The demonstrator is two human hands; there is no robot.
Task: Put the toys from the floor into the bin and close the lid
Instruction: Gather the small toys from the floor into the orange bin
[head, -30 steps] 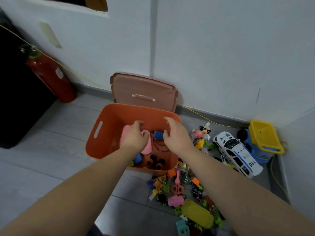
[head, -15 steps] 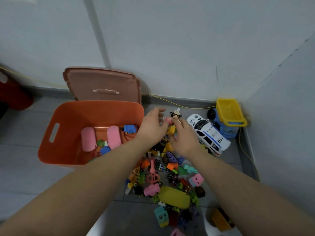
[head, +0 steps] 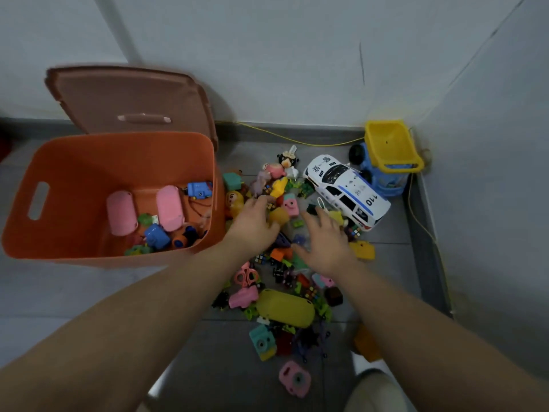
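You're in a home, in a bare room corner: grey floor tiles (head: 74, 292) meet plain white walls (head: 297, 55), a yellow cable (head: 297, 141) runs along the skirting, and toys (head: 285, 301) (a police car (head: 346, 191) among them) lie scattered beside an orange bin (head: 89, 162).

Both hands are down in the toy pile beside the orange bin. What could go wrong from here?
1. The left hand sits close to the bin wall; a loose scoop could knock small pieces against it, not in.
2. The lid only leans on the wall and might slide down.
3. The police car may crowd the bin.
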